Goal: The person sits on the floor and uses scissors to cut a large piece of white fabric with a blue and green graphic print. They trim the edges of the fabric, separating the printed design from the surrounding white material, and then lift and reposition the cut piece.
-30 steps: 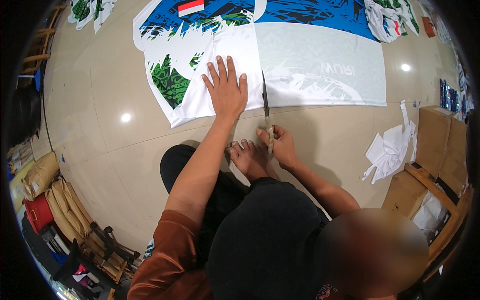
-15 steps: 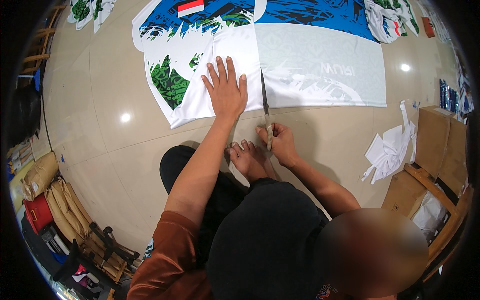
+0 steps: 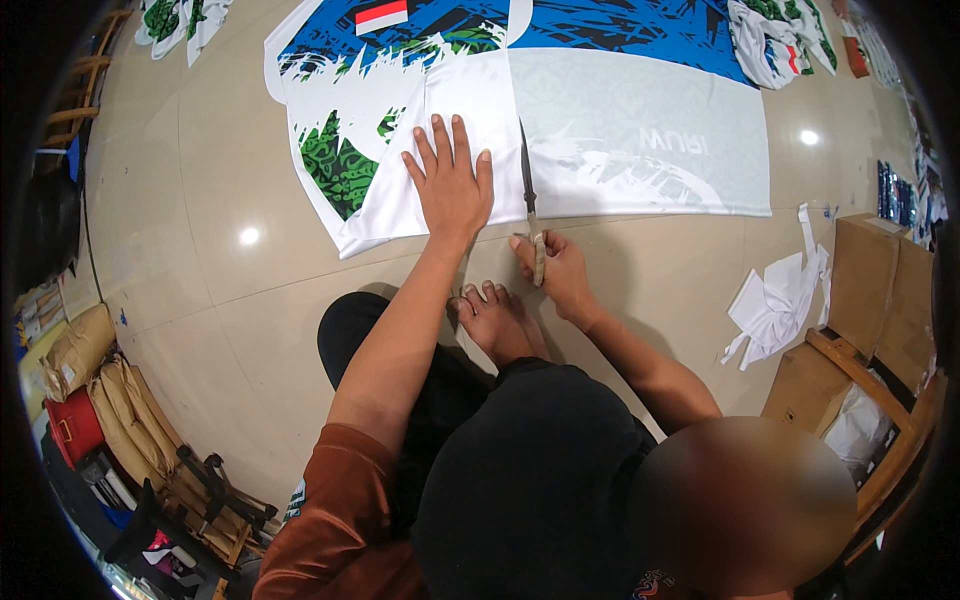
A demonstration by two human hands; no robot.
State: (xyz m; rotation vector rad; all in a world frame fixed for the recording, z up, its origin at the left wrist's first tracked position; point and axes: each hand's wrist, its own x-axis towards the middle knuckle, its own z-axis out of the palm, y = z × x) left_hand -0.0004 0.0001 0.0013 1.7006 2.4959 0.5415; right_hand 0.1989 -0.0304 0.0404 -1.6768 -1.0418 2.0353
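Right hand [image 3: 563, 274] outside fabric [image 3: 610, 125] edge

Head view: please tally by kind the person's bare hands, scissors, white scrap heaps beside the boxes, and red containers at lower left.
Hands: 2 (left hand flat on white fabric, right hand holding)
Scissors: 1
White scrap heap: 1
Red container: 1
Total: 5

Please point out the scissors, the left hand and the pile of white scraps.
Scissors [image 3: 530, 192]: head view, on the dark blades.
Left hand [image 3: 455, 190]: head view, on the back of the hand.
White scraps [image 3: 775, 297]: head view, on the middle of the pile.
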